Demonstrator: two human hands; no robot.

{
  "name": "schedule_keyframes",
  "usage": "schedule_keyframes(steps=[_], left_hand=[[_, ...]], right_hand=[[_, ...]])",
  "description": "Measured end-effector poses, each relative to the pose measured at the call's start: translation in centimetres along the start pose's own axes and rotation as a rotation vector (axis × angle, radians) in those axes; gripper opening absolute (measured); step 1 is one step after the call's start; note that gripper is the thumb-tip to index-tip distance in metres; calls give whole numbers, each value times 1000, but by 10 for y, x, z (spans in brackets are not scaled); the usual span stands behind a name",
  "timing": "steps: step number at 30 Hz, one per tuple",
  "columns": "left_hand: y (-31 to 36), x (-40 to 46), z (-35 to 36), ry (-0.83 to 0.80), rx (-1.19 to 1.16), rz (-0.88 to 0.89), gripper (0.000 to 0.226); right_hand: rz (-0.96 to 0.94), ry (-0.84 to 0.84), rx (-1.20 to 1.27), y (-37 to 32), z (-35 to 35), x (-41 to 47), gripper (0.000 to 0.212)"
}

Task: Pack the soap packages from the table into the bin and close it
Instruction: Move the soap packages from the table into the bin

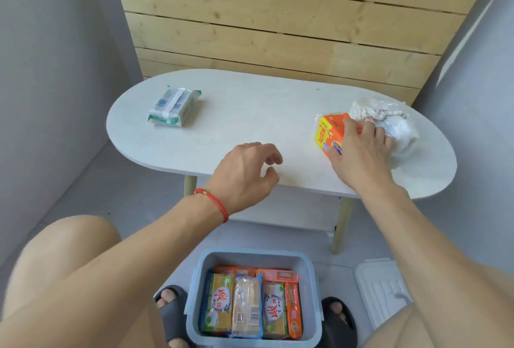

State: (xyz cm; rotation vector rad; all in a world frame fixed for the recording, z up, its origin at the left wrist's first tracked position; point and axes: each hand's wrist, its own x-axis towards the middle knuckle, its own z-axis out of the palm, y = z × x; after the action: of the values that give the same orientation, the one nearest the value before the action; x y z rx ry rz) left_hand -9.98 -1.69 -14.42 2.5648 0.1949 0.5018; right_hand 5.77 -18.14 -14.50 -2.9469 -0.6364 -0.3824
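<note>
An orange and yellow soap package (pixel 329 130) lies on the right part of the white oval table (pixel 250 114). My right hand (pixel 361 150) is on it, fingers curled over its top. A white and green soap package (pixel 173 107) lies at the table's left end. My left hand (pixel 247 169) hovers over the table's front edge with loosely curled fingers, holding nothing. On the floor between my feet stands the grey-blue bin (pixel 194 292), lidless, filled with several soap packages (pixel 250 303). Its white lid (pixel 381 292) lies on the floor to the right.
A crumpled white plastic bag (pixel 389 122) lies at the table's right end, just behind my right hand. A wooden plank wall stands behind the table, grey walls on both sides. My knees flank the bin.
</note>
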Motion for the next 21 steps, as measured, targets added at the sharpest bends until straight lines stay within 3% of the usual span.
schedule_keyframes(steps=[3, 6, 12, 17, 21], left_hand=[[3, -22, 3, -43, 8, 48, 23], [2, -44, 9, -200, 48, -3, 29], [-11, -76, 14, -871, 118, -116, 38], [-34, -92, 38, -929, 152, -232, 34], [-60, -118, 95, -1067, 351, -200, 37]], right_hand=[[13, -95, 221, -9, -11, -17, 75], [-6, -269, 319, -16, -25, -40, 81], [-124, -368, 506, -15, -42, -94, 76], [-191, -526, 540, -10, -14, -128, 75], [-54, -751, 474, -7, 37, -143, 77]])
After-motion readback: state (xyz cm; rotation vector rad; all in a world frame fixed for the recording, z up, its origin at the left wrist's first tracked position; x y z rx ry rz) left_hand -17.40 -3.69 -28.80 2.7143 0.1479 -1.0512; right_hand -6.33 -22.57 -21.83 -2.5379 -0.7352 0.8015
